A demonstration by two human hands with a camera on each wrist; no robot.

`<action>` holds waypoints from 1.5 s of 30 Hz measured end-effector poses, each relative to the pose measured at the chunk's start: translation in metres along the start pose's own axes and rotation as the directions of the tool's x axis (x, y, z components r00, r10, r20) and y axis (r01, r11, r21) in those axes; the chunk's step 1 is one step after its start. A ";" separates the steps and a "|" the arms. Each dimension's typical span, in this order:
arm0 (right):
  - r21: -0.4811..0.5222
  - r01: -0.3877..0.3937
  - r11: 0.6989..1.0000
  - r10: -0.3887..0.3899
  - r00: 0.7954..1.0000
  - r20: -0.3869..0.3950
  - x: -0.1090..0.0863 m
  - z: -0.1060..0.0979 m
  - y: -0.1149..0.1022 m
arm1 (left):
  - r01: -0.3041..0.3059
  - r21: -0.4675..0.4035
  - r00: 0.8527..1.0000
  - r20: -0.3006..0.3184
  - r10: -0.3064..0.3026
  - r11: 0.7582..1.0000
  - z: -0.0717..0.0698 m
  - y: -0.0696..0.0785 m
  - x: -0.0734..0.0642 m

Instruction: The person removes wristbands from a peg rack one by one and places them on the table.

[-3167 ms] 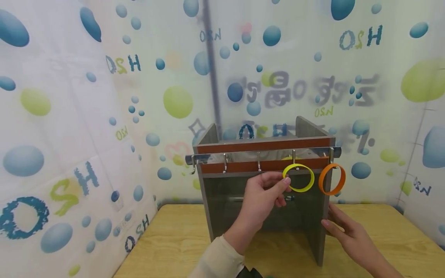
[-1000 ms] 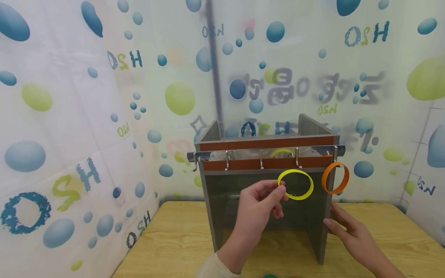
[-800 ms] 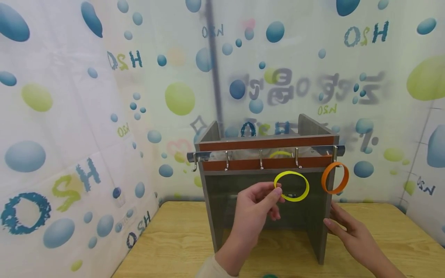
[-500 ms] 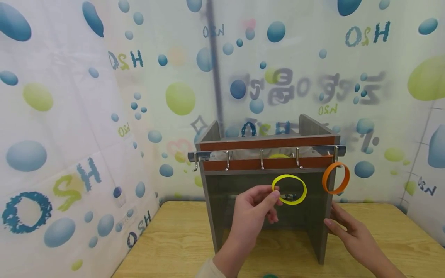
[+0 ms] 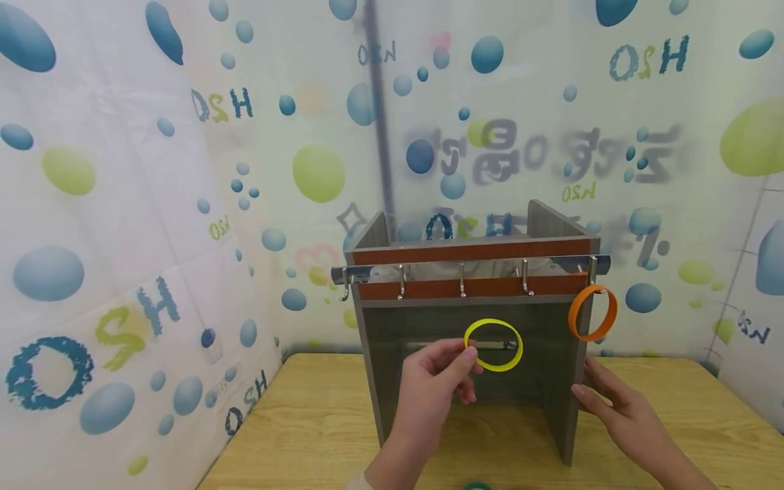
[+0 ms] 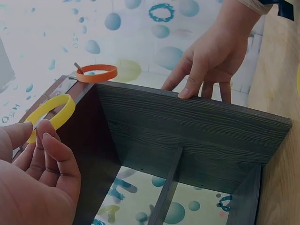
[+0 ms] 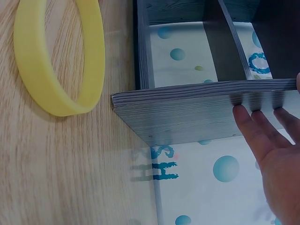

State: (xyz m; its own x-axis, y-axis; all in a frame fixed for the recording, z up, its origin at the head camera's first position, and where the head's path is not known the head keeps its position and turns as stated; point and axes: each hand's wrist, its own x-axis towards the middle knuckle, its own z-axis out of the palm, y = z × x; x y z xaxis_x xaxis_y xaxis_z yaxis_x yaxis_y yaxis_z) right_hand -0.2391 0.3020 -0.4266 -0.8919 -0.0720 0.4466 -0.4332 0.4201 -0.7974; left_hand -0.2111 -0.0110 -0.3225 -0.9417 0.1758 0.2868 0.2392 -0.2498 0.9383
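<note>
My left hand (image 5: 422, 388) pinches a yellow silicone wristband (image 5: 519, 354) by its left side, between thumb and fingers, in front of the grey wooden rack (image 5: 560, 401) and below its hook rail (image 5: 429, 272). The left wrist view shows this yellow wristband (image 6: 65, 115) standing out from the fingertips. From the rail's rightmost hook (image 5: 592, 269) hangs an orange wristband (image 5: 574, 320). My right hand (image 5: 631, 422) touches the rack's right side panel; in the right wrist view its nearly straight fingers (image 7: 248, 131) press the outer face, with the thumb at the panel's edge.
Several metal hooks line the rail, including a bare one (image 5: 525, 278) left of the orange wristband. Another yellow wristband (image 7: 30, 65) lies on the wooden table (image 7: 61, 178). Part of a green ring (image 5: 476, 486) shows at the bottom of the head view. A patterned curtain (image 5: 245, 190) surrounds the table.
The left hand has carried the yellow wristband down and left, away from the hook beside the orange one. The right hand keeps its place at the side panel; the orange wristband stays hanging.
</note>
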 end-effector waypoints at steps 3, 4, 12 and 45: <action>-0.002 0.012 1.000 -0.012 1.000 -0.001 0.000 0.000 0.000 | 0.012 -0.003 1.000 -0.015 -0.012 1.000 -0.005 -0.004 -0.002; -0.006 0.015 1.000 -0.015 1.000 -0.002 0.000 0.000 0.001 | 0.020 -0.005 1.000 -0.021 -0.020 1.000 -0.006 -0.005 -0.003; -0.003 0.026 1.000 -0.026 1.000 -0.011 0.000 0.001 0.005 | 0.069 -0.001 0.997 -0.045 -0.069 0.998 -0.014 -0.016 -0.009; -0.048 -0.003 0.999 0.002 1.000 -0.015 0.000 0.001 0.003 | 0.169 0.157 0.985 -0.007 -0.170 0.973 -0.082 -0.050 -0.032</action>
State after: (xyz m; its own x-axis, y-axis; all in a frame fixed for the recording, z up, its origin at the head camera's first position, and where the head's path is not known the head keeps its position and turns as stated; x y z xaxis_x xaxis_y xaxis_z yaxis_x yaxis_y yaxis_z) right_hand -0.2402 0.3025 -0.4293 -0.8907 -0.0579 0.4508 -0.4240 0.4636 -0.7780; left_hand -0.2129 -0.0824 -0.3944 -0.9703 0.2094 0.1215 0.1103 -0.0640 0.9918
